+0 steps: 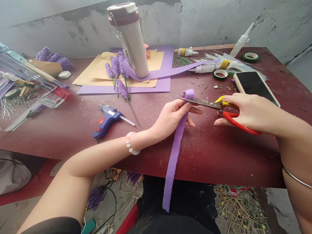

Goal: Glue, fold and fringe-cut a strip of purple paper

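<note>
My left hand (pixel 170 117) pinches a purple paper strip (pixel 174 159) near its rolled or folded upper end, and the rest hangs down over the table's front edge. My right hand (pixel 248 112) holds scissors (pixel 234 123) with yellow and red handles. Their dark blades point left and lie across the strip's upper part, right by my left fingertips. The blades look nearly closed; whether paper is between them cannot be made out. A blue glue gun (pixel 107 121) lies to the left of my left hand.
A tumbler (pixel 131 42) stands on purple and tan sheets (pixel 83 72) beside purple flowers (pixel 122 87). A phone (pixel 255 86), green tape rolls (pixel 220 74), glue bottles (pixel 240 44) and wire stems lie at the right. Clear bags (pixel 26 110) lie at the left of the red table (pixel 146 159).
</note>
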`<state>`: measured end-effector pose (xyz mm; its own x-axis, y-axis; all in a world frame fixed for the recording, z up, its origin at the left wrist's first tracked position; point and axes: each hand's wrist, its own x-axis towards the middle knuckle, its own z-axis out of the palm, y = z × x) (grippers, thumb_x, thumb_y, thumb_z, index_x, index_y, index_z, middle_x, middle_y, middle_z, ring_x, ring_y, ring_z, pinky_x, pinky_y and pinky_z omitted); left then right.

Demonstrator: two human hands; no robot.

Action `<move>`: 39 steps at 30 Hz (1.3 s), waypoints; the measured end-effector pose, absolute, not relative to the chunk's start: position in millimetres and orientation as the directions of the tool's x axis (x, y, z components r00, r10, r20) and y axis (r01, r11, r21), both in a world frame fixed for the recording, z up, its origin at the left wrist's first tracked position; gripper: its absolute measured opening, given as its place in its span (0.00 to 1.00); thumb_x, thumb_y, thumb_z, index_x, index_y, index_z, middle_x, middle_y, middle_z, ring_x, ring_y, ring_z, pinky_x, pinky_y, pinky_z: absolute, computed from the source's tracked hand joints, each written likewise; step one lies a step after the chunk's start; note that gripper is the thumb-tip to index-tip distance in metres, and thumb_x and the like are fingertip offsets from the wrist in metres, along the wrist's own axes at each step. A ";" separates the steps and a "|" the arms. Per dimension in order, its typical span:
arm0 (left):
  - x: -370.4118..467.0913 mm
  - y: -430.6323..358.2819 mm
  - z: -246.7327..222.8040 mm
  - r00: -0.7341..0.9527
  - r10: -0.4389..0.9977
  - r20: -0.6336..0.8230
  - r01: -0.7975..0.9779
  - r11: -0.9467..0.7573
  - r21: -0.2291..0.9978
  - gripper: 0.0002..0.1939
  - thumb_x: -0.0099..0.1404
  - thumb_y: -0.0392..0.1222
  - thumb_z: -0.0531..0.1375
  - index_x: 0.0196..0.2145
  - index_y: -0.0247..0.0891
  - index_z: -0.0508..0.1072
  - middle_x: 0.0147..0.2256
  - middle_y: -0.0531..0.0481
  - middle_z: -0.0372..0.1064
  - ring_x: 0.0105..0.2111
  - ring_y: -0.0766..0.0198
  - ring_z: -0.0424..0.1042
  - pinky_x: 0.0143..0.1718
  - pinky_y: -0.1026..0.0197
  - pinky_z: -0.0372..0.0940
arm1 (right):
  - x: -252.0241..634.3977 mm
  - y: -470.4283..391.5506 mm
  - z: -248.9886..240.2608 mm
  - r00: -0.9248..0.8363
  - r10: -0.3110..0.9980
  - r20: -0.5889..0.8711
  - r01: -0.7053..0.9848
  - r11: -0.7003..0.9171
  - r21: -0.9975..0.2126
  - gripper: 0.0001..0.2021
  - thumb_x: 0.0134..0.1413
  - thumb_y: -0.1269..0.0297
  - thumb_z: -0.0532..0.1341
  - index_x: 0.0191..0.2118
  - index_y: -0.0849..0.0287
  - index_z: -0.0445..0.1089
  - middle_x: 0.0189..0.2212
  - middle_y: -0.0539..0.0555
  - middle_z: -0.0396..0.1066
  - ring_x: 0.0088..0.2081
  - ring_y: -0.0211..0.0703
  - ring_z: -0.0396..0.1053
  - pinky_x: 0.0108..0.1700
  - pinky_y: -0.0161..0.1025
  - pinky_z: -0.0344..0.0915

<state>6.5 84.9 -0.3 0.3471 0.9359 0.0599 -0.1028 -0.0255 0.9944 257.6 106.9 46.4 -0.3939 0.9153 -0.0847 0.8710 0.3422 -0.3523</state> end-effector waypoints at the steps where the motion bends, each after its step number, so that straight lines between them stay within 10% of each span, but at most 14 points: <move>1: 6.6 85.0 -0.2 0.346 0.937 0.058 -0.105 -0.022 0.994 0.16 0.83 0.49 0.62 0.45 0.32 0.79 0.46 0.39 0.88 0.26 0.68 0.82 0.31 0.66 0.75 | 258.2 107.2 45.7 -0.398 0.914 -0.079 0.868 0.347 -0.355 0.34 0.48 0.19 0.60 0.36 0.49 0.69 0.35 0.62 0.72 0.36 0.63 0.69 0.38 0.52 0.59; 27: 5.8 90.0 -5.8 0.418 0.903 0.103 -0.133 -0.051 0.990 0.18 0.81 0.52 0.64 0.39 0.35 0.74 0.37 0.44 0.87 0.22 0.72 0.76 0.29 0.67 0.70 | 258.6 106.2 39.1 -0.394 0.919 -0.005 0.868 0.370 -0.331 0.39 0.44 0.16 0.60 0.42 0.48 0.74 0.39 0.64 0.76 0.43 0.73 0.75 0.39 0.57 0.68; 39: 4.3 87.8 1.3 0.409 0.911 0.044 -0.024 -0.038 0.999 0.13 0.84 0.45 0.60 0.43 0.33 0.78 0.39 0.43 0.86 0.22 0.72 0.77 0.26 0.68 0.67 | 275.0 110.2 23.7 -0.511 0.857 0.073 0.814 0.509 -0.279 0.15 0.64 0.45 0.55 0.31 0.47 0.63 0.23 0.54 0.70 0.26 0.54 0.66 0.34 0.50 0.57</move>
<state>4.3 87.8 1.3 0.4094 0.9113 0.0444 -0.0240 -0.0380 0.9990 275.0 110.2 23.7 -0.5109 0.8565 0.0730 0.8142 0.5094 -0.2787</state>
